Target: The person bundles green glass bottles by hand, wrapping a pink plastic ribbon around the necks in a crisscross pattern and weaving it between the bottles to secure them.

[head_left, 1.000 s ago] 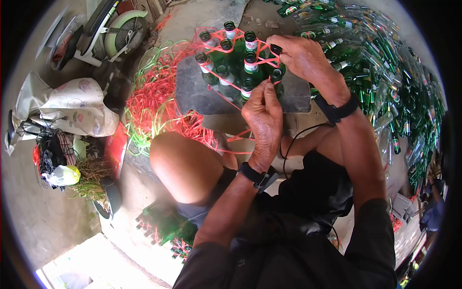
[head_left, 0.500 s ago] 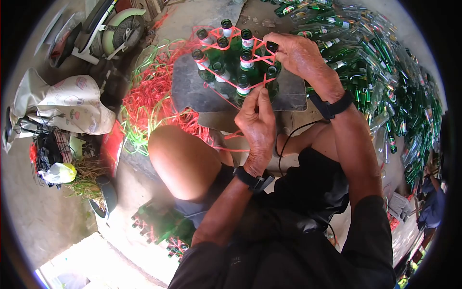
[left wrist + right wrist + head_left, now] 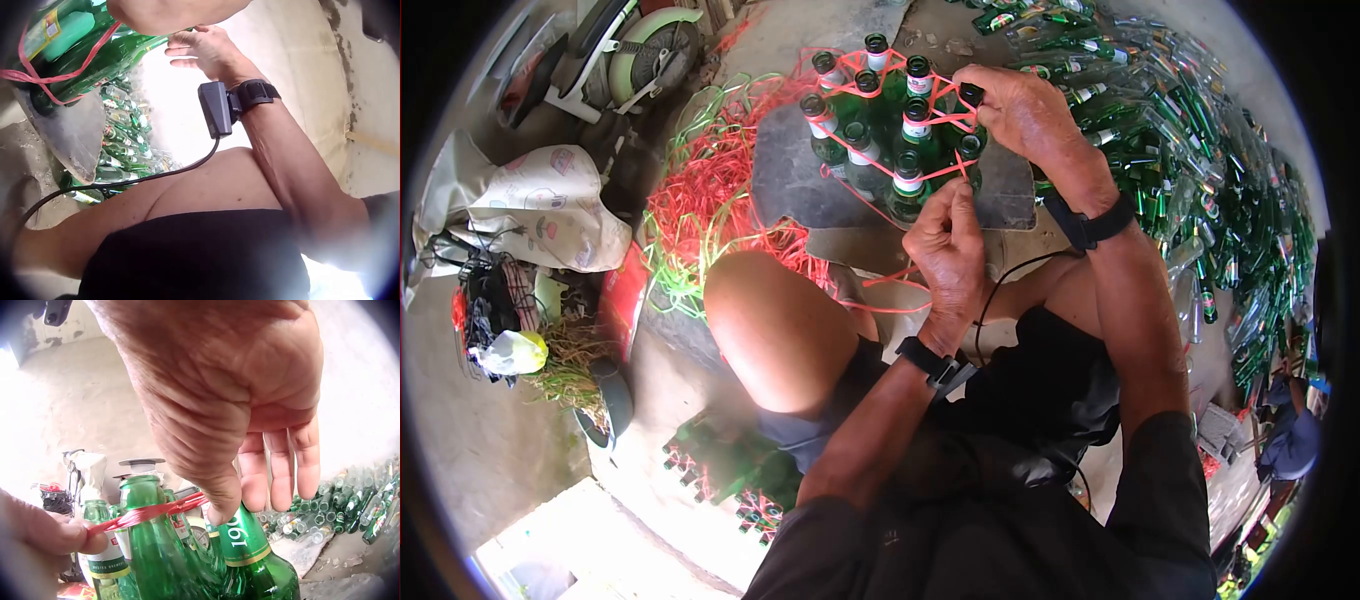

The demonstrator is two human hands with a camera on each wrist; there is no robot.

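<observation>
Several green bottles [image 3: 908, 185] stand upright in a cluster on a dark slab [image 3: 785, 170], with red plastic strip [image 3: 855, 165] woven around their necks. The left hand [image 3: 948, 240] pinches the strip between thumb and fingertips at the near right side of the cluster; in the right wrist view the strip [image 3: 147, 515] runs taut from that pinch across a bottle neck. At the right corner bottle, the right hand [image 3: 1030, 115] has its thumb and index finger at the neck; in the right wrist view the other fingers of this hand [image 3: 219, 387] extend downward, fairly straight.
Loose red and green strips [image 3: 720, 190] lie in a heap left of the slab. A large pile of bottles [image 3: 1190, 150] covers the right side. More tied bottles [image 3: 735, 470] are at lower left. A scooter wheel [image 3: 655, 60] and a printed cloth [image 3: 550, 215] are at left.
The left hand has shifted slightly down, then a little right, still pinching the strip. The right hand stays at the corner bottle's neck. The head view has moved slightly.
</observation>
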